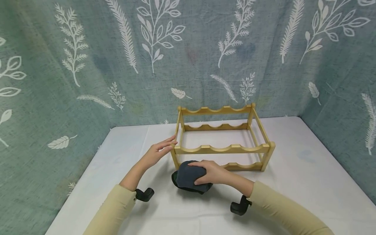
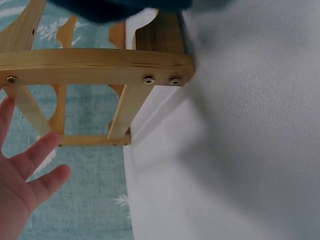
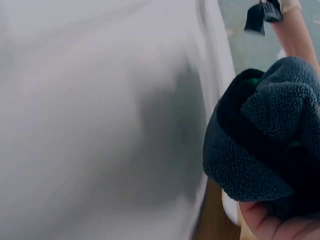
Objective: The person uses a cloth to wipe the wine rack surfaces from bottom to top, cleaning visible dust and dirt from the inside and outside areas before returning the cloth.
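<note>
A light wooden rack (image 1: pixel 221 149) with scalloped rails stands on the white-covered table. In front of its lower left corner is a dark blue terry cloth (image 1: pixel 188 176) with black edging, bunched into a rounded shape. My right hand (image 1: pixel 212 171) grips this cloth from above, thumb on the near side. In the right wrist view the cloth (image 3: pixel 265 130) hides much of that hand. My left hand (image 1: pixel 157 153) is at the rack's front left post, its fingers stretched out. The left wrist view shows these fingers (image 2: pixel 37 152) spread beside the rack's end frame.
A white cloth (image 1: pixel 176 215) covers the table. Green-blue fabric (image 1: pixel 188 58) with white leaf prints hangs behind and at both sides. A black wrist mount (image 1: pixel 144 195) sits below the left wrist, another mount (image 1: pixel 241 205) below the right.
</note>
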`<state>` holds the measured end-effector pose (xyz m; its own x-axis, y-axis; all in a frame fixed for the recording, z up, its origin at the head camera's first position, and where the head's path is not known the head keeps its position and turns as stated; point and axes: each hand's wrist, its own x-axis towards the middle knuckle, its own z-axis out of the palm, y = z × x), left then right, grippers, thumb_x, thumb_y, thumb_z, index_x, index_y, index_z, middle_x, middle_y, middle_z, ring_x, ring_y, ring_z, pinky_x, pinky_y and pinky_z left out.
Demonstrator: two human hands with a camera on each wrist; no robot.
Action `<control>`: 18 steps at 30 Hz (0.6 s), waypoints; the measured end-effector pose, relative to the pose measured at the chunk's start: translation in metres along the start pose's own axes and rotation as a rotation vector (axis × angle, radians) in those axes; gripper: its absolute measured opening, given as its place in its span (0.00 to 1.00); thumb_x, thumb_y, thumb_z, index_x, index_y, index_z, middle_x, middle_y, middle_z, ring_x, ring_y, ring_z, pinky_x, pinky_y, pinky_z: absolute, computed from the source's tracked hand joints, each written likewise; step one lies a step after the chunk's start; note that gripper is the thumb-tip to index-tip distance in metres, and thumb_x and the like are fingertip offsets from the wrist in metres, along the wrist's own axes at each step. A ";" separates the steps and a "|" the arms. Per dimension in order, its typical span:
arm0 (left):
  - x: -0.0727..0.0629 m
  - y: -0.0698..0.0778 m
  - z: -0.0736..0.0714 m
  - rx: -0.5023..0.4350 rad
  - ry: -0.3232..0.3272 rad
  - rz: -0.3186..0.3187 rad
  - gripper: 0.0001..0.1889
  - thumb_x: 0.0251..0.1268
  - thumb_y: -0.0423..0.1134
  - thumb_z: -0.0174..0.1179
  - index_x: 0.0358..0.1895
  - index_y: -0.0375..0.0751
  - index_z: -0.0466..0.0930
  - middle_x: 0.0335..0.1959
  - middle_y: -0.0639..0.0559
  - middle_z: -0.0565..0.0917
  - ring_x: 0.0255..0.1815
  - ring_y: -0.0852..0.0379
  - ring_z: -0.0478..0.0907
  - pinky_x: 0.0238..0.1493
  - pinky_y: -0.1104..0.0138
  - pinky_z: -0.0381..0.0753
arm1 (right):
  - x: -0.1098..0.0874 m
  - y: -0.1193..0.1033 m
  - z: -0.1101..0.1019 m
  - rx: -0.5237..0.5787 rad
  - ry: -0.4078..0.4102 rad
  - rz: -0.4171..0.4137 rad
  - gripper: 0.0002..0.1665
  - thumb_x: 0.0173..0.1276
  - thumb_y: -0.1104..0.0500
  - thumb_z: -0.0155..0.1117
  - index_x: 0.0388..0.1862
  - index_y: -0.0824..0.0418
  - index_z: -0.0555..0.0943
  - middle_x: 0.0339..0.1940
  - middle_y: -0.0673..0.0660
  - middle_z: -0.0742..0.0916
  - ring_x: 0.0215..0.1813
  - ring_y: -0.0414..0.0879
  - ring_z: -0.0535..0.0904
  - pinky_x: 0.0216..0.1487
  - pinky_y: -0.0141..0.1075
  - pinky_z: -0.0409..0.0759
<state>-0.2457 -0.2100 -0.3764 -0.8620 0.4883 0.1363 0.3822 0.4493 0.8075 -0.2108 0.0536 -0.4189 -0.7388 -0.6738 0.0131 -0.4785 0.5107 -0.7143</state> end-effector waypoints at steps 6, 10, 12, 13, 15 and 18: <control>0.004 -0.010 0.001 -0.003 0.012 -0.017 0.19 0.71 0.42 0.46 0.62 0.44 0.71 0.71 0.53 0.57 0.72 0.49 0.49 0.64 0.45 0.56 | 0.018 -0.006 0.019 -0.141 0.014 0.049 0.36 0.52 0.52 0.72 0.62 0.50 0.73 0.50 0.58 0.80 0.51 0.51 0.76 0.49 0.43 0.75; 0.006 -0.015 0.001 0.005 0.013 0.004 0.19 0.71 0.45 0.47 0.61 0.47 0.72 0.71 0.55 0.58 0.72 0.51 0.50 0.64 0.47 0.57 | 0.009 0.001 0.015 -0.140 0.052 0.100 0.34 0.52 0.56 0.72 0.60 0.54 0.74 0.52 0.61 0.80 0.53 0.55 0.75 0.49 0.46 0.76; 0.006 -0.016 0.001 0.000 0.014 0.011 0.19 0.70 0.45 0.47 0.61 0.47 0.72 0.71 0.55 0.58 0.72 0.51 0.50 0.64 0.47 0.57 | 0.000 0.006 0.010 -0.123 0.065 0.115 0.33 0.52 0.58 0.72 0.60 0.55 0.74 0.53 0.62 0.79 0.53 0.57 0.75 0.49 0.48 0.75; 0.005 -0.016 0.001 -0.002 0.015 0.012 0.19 0.70 0.46 0.47 0.61 0.47 0.72 0.71 0.55 0.58 0.72 0.51 0.50 0.64 0.47 0.57 | -0.006 0.008 0.007 -0.118 0.073 0.122 0.33 0.52 0.59 0.72 0.59 0.56 0.74 0.52 0.63 0.79 0.53 0.58 0.75 0.48 0.49 0.76; 0.005 -0.016 0.000 -0.004 0.016 0.012 0.19 0.70 0.46 0.47 0.61 0.47 0.72 0.71 0.55 0.58 0.72 0.50 0.50 0.64 0.47 0.57 | -0.017 0.014 0.001 -0.129 0.093 0.132 0.33 0.51 0.60 0.72 0.59 0.57 0.75 0.50 0.63 0.80 0.50 0.58 0.76 0.47 0.50 0.76; 0.003 -0.016 0.000 -0.003 0.014 0.006 0.20 0.71 0.46 0.46 0.61 0.47 0.72 0.71 0.55 0.58 0.72 0.51 0.50 0.64 0.47 0.57 | -0.035 0.022 -0.008 -0.145 0.119 0.178 0.33 0.50 0.60 0.73 0.58 0.57 0.75 0.47 0.62 0.81 0.49 0.57 0.76 0.46 0.49 0.76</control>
<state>-0.2548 -0.2155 -0.3893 -0.8643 0.4802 0.1495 0.3864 0.4437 0.8086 -0.1990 0.0930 -0.4298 -0.8639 -0.5034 -0.0153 -0.3928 0.6925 -0.6051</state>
